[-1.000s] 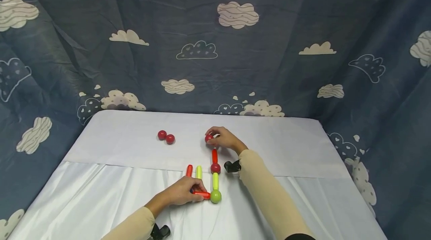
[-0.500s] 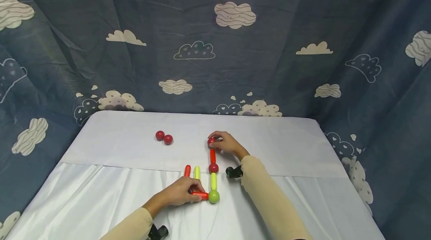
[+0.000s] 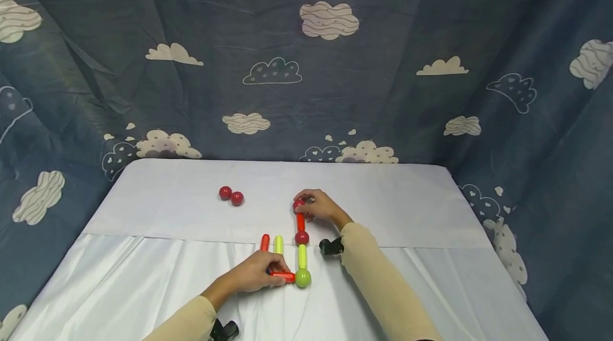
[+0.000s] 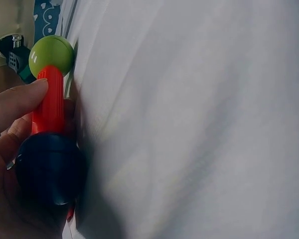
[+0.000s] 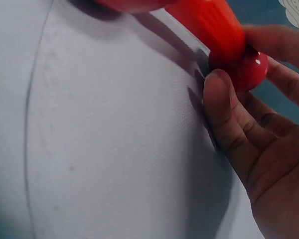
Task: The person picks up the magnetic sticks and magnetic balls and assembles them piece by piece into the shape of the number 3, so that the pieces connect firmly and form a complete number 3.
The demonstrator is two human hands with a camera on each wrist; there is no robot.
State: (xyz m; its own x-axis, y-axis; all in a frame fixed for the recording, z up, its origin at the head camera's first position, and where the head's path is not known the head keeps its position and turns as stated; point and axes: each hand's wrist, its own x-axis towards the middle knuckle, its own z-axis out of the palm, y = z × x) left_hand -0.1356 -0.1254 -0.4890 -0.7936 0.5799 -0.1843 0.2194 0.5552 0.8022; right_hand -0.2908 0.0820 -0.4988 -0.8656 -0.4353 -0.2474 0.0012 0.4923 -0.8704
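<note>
Cloud-printed cloth (image 3: 378,101) hung behind your white-covered table (image 3: 407,202). Low in the head view, your left grip (image 3: 256,272) pinched a red rod (image 3: 288,277); just below centre, your right grip (image 3: 320,207) held a red ball (image 5: 251,72). Only the left wrist view clearly showed a dark blue ball (image 4: 50,167) at the rod's end.

I can read no text, label, brand, number or sign on anything in any of my views.
</note>
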